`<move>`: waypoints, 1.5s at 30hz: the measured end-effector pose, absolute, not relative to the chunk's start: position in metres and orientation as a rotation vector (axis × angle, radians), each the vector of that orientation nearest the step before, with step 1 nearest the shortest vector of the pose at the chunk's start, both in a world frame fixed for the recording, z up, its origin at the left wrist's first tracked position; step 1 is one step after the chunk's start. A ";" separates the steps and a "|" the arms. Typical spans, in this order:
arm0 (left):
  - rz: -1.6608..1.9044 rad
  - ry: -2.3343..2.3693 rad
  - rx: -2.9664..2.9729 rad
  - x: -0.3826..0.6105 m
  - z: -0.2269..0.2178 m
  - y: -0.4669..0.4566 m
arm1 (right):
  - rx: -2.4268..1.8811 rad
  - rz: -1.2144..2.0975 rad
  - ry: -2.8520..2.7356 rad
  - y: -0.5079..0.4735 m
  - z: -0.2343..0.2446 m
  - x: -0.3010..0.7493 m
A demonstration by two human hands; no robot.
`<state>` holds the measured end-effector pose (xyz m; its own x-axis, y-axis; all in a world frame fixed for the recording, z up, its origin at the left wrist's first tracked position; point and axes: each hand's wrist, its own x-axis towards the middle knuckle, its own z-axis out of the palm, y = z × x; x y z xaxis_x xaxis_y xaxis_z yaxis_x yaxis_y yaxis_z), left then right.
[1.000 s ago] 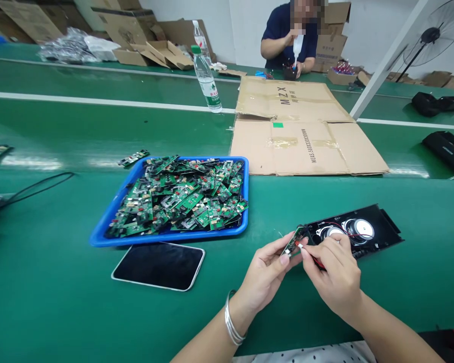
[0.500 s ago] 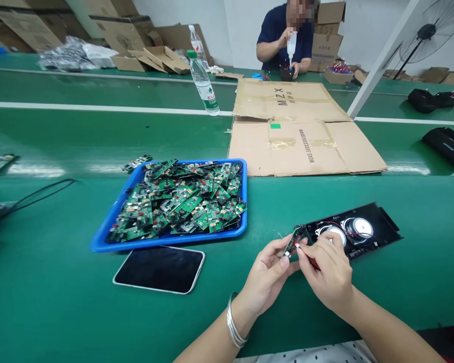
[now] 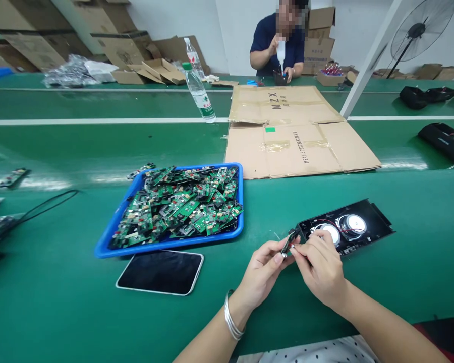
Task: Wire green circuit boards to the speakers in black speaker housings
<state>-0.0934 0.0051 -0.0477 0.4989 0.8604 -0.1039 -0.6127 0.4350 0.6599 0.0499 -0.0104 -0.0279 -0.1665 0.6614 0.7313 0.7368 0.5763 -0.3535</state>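
Note:
A small green circuit board [image 3: 288,244] is pinched on edge between the thumb and fingers of my left hand [image 3: 263,269]. My right hand [image 3: 321,264] is closed at the board's right side, its thumb and forefinger around a wire plug that they mostly hide. Just beyond both hands lies a black speaker panel [image 3: 376,229], with two round silver speakers [image 3: 353,225] joined by thin red wires. The nearer speaker is partly covered by my right fingers. Whether the plug sits in the board's socket I cannot tell.
A blue tray [image 3: 240,201] heaped with circuit boards stands to the left, with a phone [image 3: 161,272] in front. Flattened cardboard [image 3: 325,156] and a water bottle [image 3: 199,96] lie farther back. Across the bench a person [image 3: 263,45] holds a white bottle over a dark object.
The view has shifted slightly. My right fingers have closed in on the board, and the white plug that showed between them is now mostly hidden. The board is turned more edge-on.

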 end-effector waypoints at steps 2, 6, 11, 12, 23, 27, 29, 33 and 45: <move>0.962 0.470 0.618 -0.093 -0.049 0.004 | -1.128 -0.092 -1.873 -0.010 -0.029 0.051; 0.981 0.472 0.692 -0.094 -0.053 0.006 | -1.100 -0.073 -1.862 -0.008 -0.028 0.049; 0.958 0.576 0.845 -0.100 -0.052 0.016 | -1.171 0.107 -2.074 -0.011 -0.006 0.067; 0.921 0.584 0.838 -0.101 -0.050 0.017 | -1.172 0.178 -2.153 -0.013 0.000 0.078; 0.467 0.398 0.662 -0.105 -0.040 0.013 | -1.795 0.217 -2.579 0.007 -0.018 0.209; 0.400 0.347 0.765 -0.100 -0.038 0.006 | -1.852 0.019 -2.425 0.000 -0.030 0.180; 0.388 0.405 0.883 -0.098 -0.033 0.002 | -1.920 -0.053 -2.315 -0.009 -0.032 0.159; 0.412 0.541 1.016 -0.093 -0.021 -0.004 | -1.965 -0.006 -2.244 -0.026 -0.026 0.142; 0.737 0.966 1.241 -0.037 -0.003 -0.004 | -1.845 0.061 -2.092 -0.050 -0.020 0.178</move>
